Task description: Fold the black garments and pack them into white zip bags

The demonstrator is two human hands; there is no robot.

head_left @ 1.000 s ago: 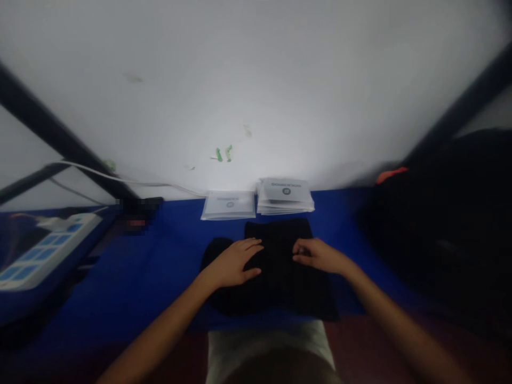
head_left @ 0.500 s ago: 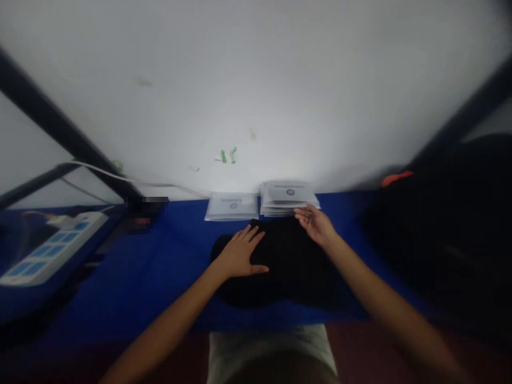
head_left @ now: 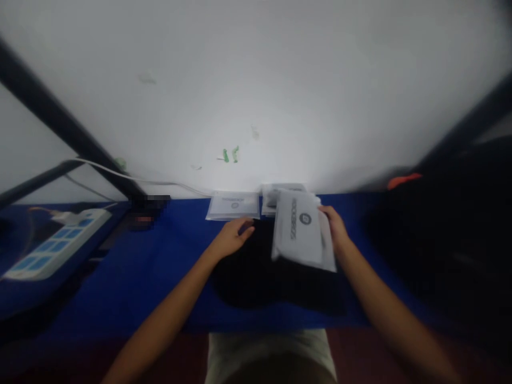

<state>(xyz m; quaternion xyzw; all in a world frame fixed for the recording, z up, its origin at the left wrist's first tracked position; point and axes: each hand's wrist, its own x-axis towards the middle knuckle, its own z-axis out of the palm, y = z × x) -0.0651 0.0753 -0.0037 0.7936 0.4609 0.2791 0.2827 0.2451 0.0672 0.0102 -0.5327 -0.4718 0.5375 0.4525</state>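
My right hand [head_left: 335, 226] is closed on the right edge of one or more frosted plastic bags [head_left: 296, 229] with a dark printed logo, held tilted above a black cloth item [head_left: 248, 277]. How many bags are in the grip I cannot tell. My left hand [head_left: 231, 238] is at the upper left edge of the black item, its thumb and fingers apart with nothing visible between them. Behind the held bags, more frosted bags [head_left: 270, 195] lie stacked at the wall. Another printed bag [head_left: 234, 205] lies flat left of that stack, just beyond my left hand.
A white power strip [head_left: 60, 242] with blue sockets sits at the left, and a white cable [head_left: 160, 184] runs along the wall. A large dark mass [head_left: 448, 240] with an orange bit [head_left: 404, 181] fills the right. Blue cloth [head_left: 160, 266] covers the table.
My right hand has taken bags from the stack and brought them toward me over the black item, turning them. My left hand has drawn back left from lying spread on that item.
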